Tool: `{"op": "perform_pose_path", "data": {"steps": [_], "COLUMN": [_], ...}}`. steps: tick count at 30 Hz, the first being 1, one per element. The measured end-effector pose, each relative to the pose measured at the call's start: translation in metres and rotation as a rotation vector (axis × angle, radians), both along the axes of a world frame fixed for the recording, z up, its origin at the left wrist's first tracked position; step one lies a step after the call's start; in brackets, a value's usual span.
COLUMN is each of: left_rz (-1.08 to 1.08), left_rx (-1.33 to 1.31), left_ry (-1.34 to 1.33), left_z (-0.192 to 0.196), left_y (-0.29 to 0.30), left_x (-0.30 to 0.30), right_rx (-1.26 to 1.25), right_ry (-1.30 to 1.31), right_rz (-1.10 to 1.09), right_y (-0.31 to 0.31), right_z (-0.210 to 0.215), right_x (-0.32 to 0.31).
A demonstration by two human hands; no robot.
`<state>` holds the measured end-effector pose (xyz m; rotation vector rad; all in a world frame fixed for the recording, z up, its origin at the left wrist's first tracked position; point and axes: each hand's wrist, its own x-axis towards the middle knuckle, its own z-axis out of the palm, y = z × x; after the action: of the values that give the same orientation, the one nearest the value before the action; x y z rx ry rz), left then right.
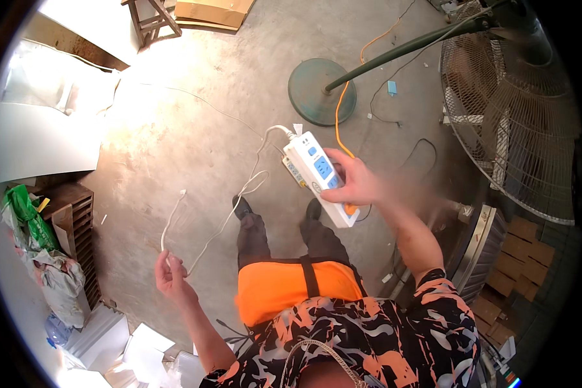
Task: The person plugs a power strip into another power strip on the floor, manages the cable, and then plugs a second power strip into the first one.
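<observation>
My right hand (357, 183) grips a white power strip (318, 173) with blue sockets, held out over the concrete floor. A white cord (265, 139) leaves the strip's far end and loops down to the left. My left hand (172, 274) is closed on a thin white cable (174, 213), whose loose end curls up beside the hand. My two dark shoes (242, 207) stand on the floor below the strip.
A standing fan with a green round base (321, 92) and a wire cage (510, 110) stands at the right, with an orange cable (338, 123) trailing by it. White sheets (39, 136) and a wooden rack (77, 233) lie at the left. Cardboard (517, 258) is stacked at the right.
</observation>
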<state>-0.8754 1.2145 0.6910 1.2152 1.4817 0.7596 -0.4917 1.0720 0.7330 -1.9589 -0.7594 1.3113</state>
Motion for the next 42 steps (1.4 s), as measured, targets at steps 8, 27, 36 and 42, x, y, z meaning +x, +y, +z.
{"op": "perform_pose_path", "data": {"steps": [8, 27, 36, 42], "left_rz": [-0.502, -0.343, -0.561, -0.697], "left_rx": [-0.29, -0.29, -0.34, -0.4], "left_ry": [-0.748, -0.603, -0.617, -0.57], "left_z": [0.048, 0.118, 0.127, 0.123], "left_y": [0.01, 0.065, 0.121, 0.17], "left_x": [0.097, 0.23, 0.279, 0.297], "right_rx": [0.329, 0.714, 0.82, 0.778], "right_ry": [0.193, -0.542, -0.616, -0.727], "right_rz": [0.044, -0.013, 0.072, -0.06], "right_y": [0.074, 0.051, 0.103, 0.155], "right_z": [0.053, 0.077, 0.087, 0.078], "right_x": [-0.106, -0.049, -0.017, -0.035]}}
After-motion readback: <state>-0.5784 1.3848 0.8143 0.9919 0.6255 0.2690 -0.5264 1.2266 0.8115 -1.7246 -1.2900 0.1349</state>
